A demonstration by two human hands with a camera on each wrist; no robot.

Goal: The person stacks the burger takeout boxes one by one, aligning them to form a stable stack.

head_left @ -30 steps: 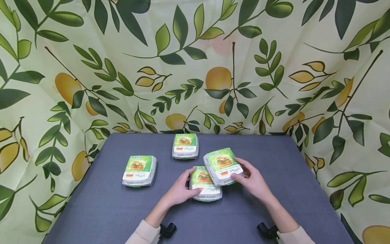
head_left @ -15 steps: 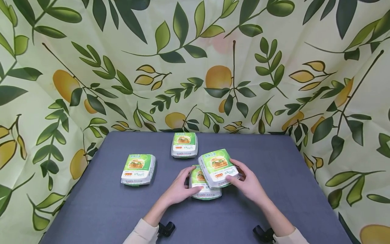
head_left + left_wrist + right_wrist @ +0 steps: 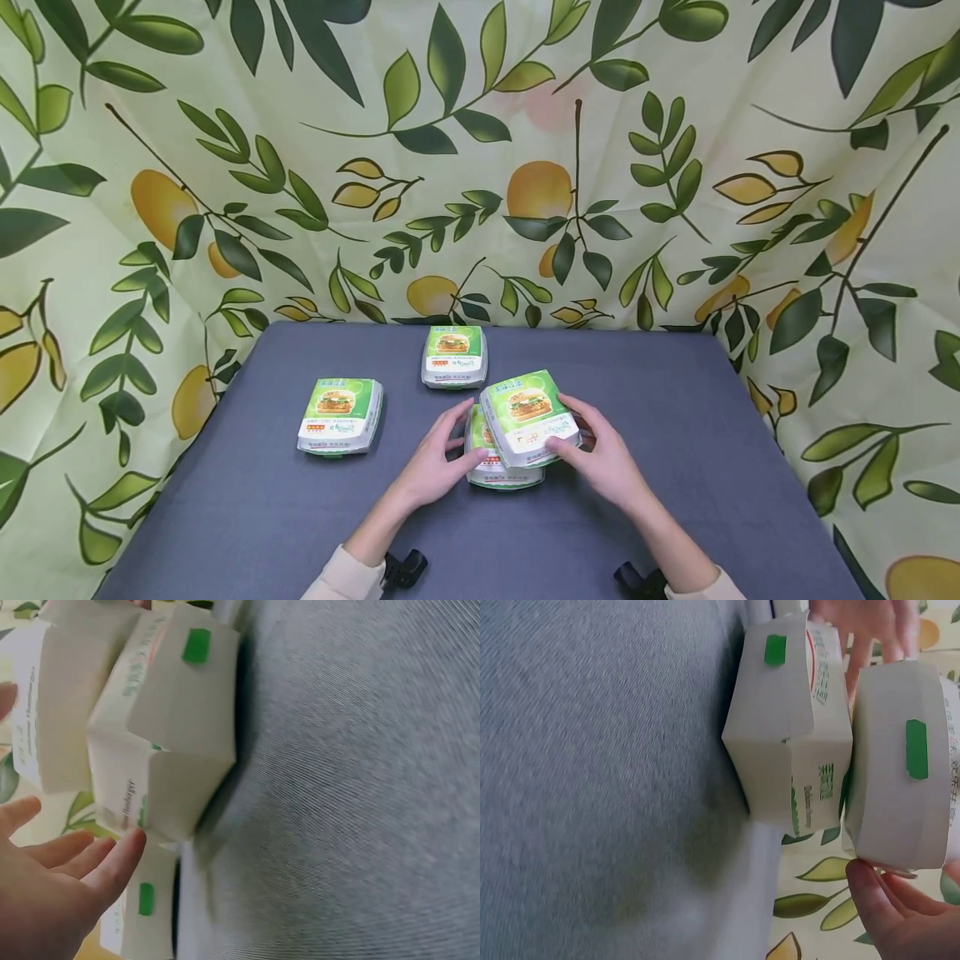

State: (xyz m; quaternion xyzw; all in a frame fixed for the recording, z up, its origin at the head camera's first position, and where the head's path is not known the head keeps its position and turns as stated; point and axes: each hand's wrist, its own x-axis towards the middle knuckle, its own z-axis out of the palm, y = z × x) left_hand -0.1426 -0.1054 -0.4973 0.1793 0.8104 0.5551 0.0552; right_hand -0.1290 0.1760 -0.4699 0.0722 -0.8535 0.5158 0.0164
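A person's right hand (image 3: 606,462) has its grip closed around the right side of a green-and-white burger box (image 3: 528,417), which is turned askew above a matching lower box (image 3: 506,477) near the middle of the blue-grey desk (image 3: 300,533). The left hand (image 3: 435,467) keeps a wide grip, fingers and thumb spread beside the lower box's left side. A third box (image 3: 453,358) lies close to the desk's far edge; a fourth box (image 3: 340,417) lies toward its left edge. Leaf-and-fruit-patterned cloth (image 3: 480,225) hangs behind.
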